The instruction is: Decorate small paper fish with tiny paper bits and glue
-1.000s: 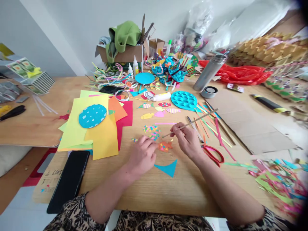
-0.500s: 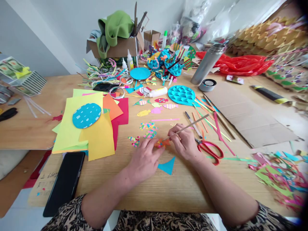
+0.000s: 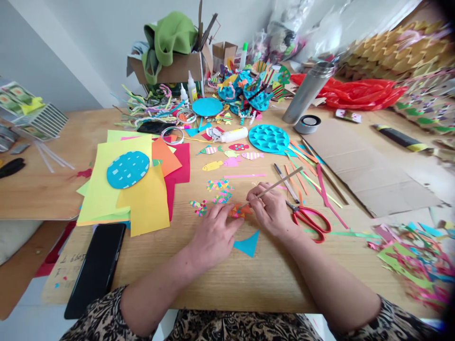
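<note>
My right hand pinches a thin wooden stick, its lower tip on an orange paper fish. My left hand pins that fish to the table, index finger and thumb at its edges; part of the fish is hidden under the fingers. Small coloured paper bits lie in little clusters just beyond my left hand. A blue paper offcut rests between my wrists. Red-handled scissors and a pen are right of my right hand. Farther off lie several finished paper fish, among them a yellow fish.
Coloured paper sheets and a black phone are at left. Beyond are a white glue bottle, a blue scalloped disc and a steel flask. Cardboard and a heap of paper scraps lie right.
The stick's upper end has shifted slightly left and its tip a little, still on the orange fish. My left hand stays in place.
</note>
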`<state>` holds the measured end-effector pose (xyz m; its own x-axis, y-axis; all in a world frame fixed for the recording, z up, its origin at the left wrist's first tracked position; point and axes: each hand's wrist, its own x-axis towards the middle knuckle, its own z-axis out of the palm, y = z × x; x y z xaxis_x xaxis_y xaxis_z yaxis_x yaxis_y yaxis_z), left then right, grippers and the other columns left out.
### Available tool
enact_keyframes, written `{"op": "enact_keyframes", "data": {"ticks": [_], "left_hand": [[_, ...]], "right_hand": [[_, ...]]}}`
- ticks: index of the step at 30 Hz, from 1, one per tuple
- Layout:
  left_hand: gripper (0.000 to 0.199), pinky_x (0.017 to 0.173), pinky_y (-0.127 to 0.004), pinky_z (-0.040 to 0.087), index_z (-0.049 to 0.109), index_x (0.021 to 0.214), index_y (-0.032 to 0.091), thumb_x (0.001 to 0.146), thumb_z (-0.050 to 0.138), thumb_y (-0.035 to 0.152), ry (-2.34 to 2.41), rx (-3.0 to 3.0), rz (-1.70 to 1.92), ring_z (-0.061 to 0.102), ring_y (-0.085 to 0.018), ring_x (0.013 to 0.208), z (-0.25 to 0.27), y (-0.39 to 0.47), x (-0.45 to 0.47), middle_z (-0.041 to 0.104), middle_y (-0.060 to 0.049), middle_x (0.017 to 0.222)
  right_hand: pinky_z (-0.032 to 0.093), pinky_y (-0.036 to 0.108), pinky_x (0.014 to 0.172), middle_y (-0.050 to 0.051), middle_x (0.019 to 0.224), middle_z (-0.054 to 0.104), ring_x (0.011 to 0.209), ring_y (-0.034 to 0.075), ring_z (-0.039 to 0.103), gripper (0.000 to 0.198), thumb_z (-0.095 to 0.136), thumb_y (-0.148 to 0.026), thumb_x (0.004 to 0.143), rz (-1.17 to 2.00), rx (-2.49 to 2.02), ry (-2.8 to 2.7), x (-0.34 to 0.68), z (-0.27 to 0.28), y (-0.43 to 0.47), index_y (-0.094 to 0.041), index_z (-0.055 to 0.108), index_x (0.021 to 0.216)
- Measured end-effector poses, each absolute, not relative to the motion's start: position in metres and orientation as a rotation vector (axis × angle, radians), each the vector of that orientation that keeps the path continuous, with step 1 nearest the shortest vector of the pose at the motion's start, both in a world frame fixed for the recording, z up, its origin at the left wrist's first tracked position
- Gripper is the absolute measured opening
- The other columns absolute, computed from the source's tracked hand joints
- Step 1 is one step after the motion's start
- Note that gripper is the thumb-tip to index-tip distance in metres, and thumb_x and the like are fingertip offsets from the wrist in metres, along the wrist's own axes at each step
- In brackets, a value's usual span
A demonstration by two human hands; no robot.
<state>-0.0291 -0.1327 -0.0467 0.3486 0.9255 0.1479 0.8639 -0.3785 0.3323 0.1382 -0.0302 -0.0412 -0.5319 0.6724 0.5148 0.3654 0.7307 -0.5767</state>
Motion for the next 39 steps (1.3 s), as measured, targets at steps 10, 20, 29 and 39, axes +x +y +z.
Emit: {"op": "enact_keyframes", "data": {"ticks": [10,20,29,39], "left_hand": [[0.043,0.107,-0.054,0.039,0.063,0.121,0.023,0.080,0.058,0.010,1.616,2.408,0.461,0.041,-0.030,0.124,-0.0461,-0.1329,-0.0288,0.048,-0.010,0.136],[0.041,0.108,-0.053,0.039,0.064,0.119,0.022,0.081,0.057,0.010,1.619,2.399,0.455,0.041,-0.030,0.124,-0.0456,-0.1325,-0.0279,0.047,-0.010,0.138],[0.041,0.108,-0.052,0.038,0.064,0.119,0.022,0.080,0.058,0.010,1.614,2.394,0.452,0.041,-0.030,0.124,-0.0459,-0.1323,-0.0283,0.047,-0.010,0.138],[0.042,0.109,-0.053,0.037,0.063,0.119,0.022,0.080,0.058,0.010,1.620,2.404,0.437,0.041,-0.030,0.124,-0.0452,-0.1322,-0.0280,0.047,-0.010,0.138]], "right_hand": [[0.040,0.034,0.065,0.003,0.064,0.057,0.063,0.018,0.052,0.023,0.041,-0.019,0.092,0.535,-0.820,-2.164,0.1361,-0.0404,-0.0303,-0.022,0.048,0.070],[0.041,0.033,0.063,0.003,0.064,0.057,0.063,0.018,0.053,0.024,0.040,-0.021,0.093,0.548,-0.852,-2.170,0.1360,-0.0396,-0.0308,-0.022,0.048,0.071],[0.041,0.033,0.064,0.003,0.064,0.056,0.063,0.018,0.053,0.023,0.040,-0.021,0.094,0.545,-0.836,-2.171,0.1363,-0.0429,-0.0301,-0.023,0.048,0.072],[0.040,0.033,0.064,0.002,0.063,0.056,0.063,0.018,0.052,0.024,0.040,-0.022,0.094,0.557,-0.849,-2.162,0.1357,-0.0411,-0.0308,-0.023,0.048,0.072]]}}
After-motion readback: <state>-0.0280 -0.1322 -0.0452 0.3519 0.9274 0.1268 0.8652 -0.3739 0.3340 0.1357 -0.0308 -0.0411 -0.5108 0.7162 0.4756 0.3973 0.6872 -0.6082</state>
